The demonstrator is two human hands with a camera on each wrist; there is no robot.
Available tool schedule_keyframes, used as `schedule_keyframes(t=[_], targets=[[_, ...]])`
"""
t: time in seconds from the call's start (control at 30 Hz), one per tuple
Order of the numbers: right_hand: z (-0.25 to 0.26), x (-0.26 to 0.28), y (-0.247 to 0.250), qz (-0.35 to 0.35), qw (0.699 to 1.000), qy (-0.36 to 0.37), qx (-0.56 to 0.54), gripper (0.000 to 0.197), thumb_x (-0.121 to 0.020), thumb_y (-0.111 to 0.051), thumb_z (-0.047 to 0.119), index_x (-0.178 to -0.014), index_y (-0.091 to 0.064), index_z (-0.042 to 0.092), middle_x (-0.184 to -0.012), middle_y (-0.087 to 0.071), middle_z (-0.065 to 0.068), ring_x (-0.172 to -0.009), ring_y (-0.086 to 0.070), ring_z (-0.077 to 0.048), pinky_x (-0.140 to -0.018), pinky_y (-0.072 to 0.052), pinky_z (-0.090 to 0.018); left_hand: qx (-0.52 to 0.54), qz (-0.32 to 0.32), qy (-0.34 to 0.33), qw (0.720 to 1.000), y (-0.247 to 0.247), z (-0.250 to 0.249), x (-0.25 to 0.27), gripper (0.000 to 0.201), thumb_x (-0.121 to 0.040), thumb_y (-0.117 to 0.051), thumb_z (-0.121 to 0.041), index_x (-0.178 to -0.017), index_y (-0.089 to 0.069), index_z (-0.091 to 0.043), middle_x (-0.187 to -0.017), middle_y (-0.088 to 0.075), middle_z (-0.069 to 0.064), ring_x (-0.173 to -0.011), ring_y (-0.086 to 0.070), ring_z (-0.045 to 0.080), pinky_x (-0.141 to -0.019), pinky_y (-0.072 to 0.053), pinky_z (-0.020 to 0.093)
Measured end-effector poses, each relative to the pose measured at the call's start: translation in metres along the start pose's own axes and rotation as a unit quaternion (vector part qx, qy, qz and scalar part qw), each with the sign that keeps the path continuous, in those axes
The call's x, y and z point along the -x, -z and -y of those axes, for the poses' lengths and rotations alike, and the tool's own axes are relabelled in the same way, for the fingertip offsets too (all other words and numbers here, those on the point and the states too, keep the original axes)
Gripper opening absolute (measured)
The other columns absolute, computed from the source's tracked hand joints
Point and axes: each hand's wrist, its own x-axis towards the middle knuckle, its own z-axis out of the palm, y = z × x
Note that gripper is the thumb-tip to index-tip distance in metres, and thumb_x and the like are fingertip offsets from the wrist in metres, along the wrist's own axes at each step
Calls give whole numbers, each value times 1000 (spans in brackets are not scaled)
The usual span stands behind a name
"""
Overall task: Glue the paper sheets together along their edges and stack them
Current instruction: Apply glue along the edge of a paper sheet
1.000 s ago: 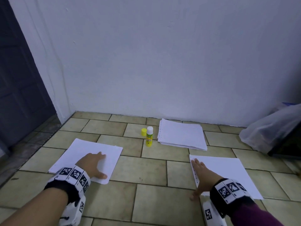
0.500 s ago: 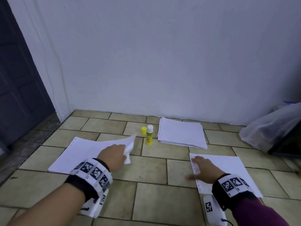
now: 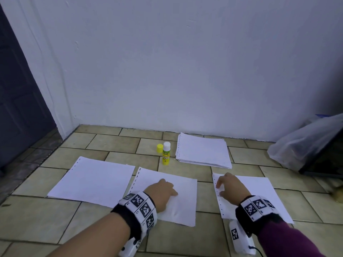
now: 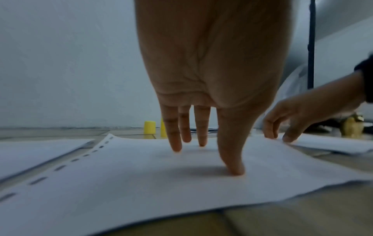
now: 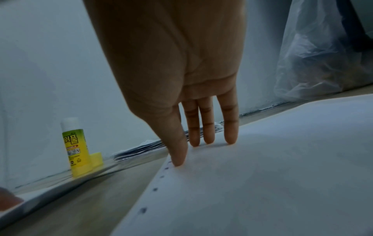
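Note:
Three white punched sheets lie on the tiled floor. My left hand presses straight fingers flat on the middle sheet. The left sheet lies bare beside it. My right hand rests its fingertips on the punched left edge of the right sheet. A yellow glue stick stands uncapped behind the sheets, its yellow cap beside it. A paper stack lies at the back.
A white wall closes the back of the floor. A clear plastic bag over a dark object lies at the right. A dark door stands at the left. Bare tiles show in front of the sheets.
My left hand lifted a sheet off the left one, carried it right and laid it flat in the middle. My right hand stayed on the right sheet, shifting slightly along its punched edge.

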Motion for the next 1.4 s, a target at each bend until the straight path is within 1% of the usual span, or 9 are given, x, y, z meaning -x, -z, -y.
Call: schedule_keyframes(t=[0.17,0.27,0.47,0.7,0.83,0.97,1.07,1.23,1.4], targets=[[-2,1,10,21,1000,-6,3,23,-95,-46,16,-108,-62,26,-123,-52,1,-115,-49,-14,-93,-38,-19,24,29,-1,999,-3,12,2,64,-96,-53,-30,-151,-20,-37,-162,-3,1,-148,4,32,-118,-15,46],[12,0,16,-51,999,9,-12,24,-93,-54,25,-116,-59,22,-122,-55,2,-121,-44,-15,-93,-41,-23,-8,49,-13,999,-1,14,4,68,-98,-50,-35,-152,-10,-37,-162,4,0,-147,6,35,-118,-17,47],[86,-28,25,-84,966,59,-238,47,-84,-70,33,-124,-54,16,-123,-59,2,-108,-52,-14,-88,-40,-23,-63,82,-13,995,3,11,1,78,-95,-54,-38,-153,-1,-34,-161,9,4,-146,8,39,-117,-18,51],[140,-79,18,-54,956,41,-285,58,-83,-71,30,-134,-48,16,-129,-56,-5,-119,-51,-20,-94,-38,-27,-65,93,-7,994,-2,15,-4,69,-96,-51,-40,-153,-15,-23,-161,13,-1,-146,14,36,-113,-26,50],[150,-90,13,-68,969,41,-236,43,-85,-68,26,-125,-56,15,-125,-60,-3,-115,-55,-20,-89,-40,-26,-69,89,-7,994,-3,15,-5,64,-96,-51,-39,-150,-27,-13,-161,13,-1,-146,13,35,-113,-28,48],[145,-84,17,-70,959,48,-272,38,-88,-65,22,-123,-57,12,-117,-62,-4,-108,-56,-21,-82,-39,-24,-51,84,-4,995,-2,14,-4,65,-96,-52,-38,-151,-23,-20,-161,12,-2,-146,15,34,-113,-27,50],[132,-71,31,-61,952,47,-295,31,-89,-63,24,-117,-57,11,-98,-58,-2,-87,-52,-18,-67,-39,-23,-25,81,-10,996,-5,19,-5,76,-95,-53,-39,-153,-4,-33,-161,13,-2,-146,15,35,-116,-21,50],[89,-44,65,-19,942,32,-333,41,-70,-83,18,-106,-63,21,-85,-60,2,-55,-57,-11,-45,-42,-17,-18,58,2,998,-8,18,-7,77,-94,-52,-45,-152,-2,-40,-161,10,-2,-147,9,34,-116,-23,51],[67,-27,68,-120,950,-3,-290,37,-61,-86,15,-86,-59,19,-85,-52,4,-76,-52,-14,-52,-38,-18,-10,6,26,1000,-7,8,-14,79,-83,-63,-51,-148,-19,-38,-152,-13,5,-138,-17,32,-107,-37,47]])
